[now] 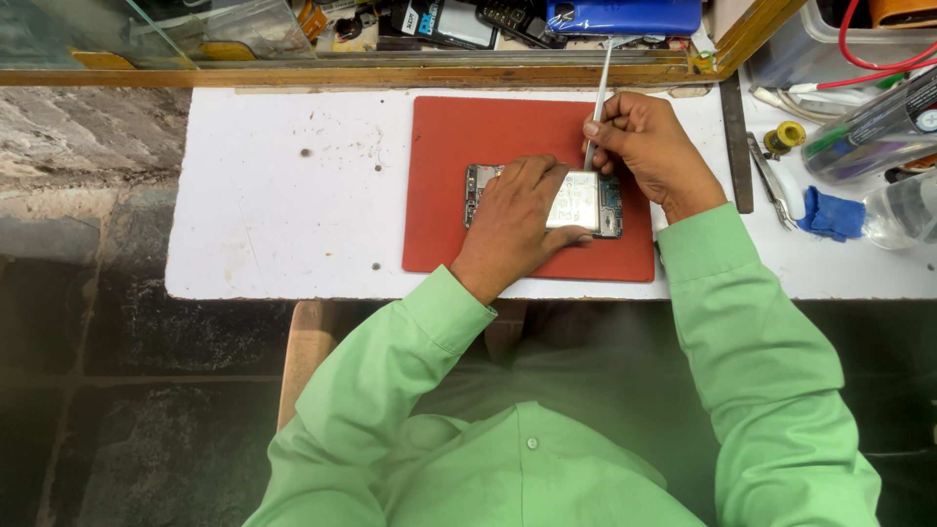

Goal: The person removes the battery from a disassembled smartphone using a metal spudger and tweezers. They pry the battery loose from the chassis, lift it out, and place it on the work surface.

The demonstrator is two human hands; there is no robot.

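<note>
You sit at a white table (273,195), and a red mat (488,137) lies on it, right in front of you. An opened phone (586,200) with its back off lies on the lower half of the red mat, flat, with its long side running left to right. Your left hand (515,215) comes up from the near edge of the mat and lies palm down on top of the phone. It covers the left and middle part, with the fingers spread flat and the thumb stretched along the phone's near edge. It presses down on the phone and does not curl around anything. A silver battery shows past your fingers on the phone's right part, and a bit of the blue-green inside peeks out at the right end. Your right hand (649,146) is over the upper right corner of the mat, with the wrist bent and the knuckles up. Its thumb and first fingers pinch a thin metal tool (597,107) tight, like a pencil. The tool stands tilted, with its top leaning away from you past the mat's far edge and its tip down on the top edge of the phone, by the battery. To the right of the mat, on the table, lie tweezers (771,181), a blue cloth (830,215) and a clear bottle (903,210).
</note>
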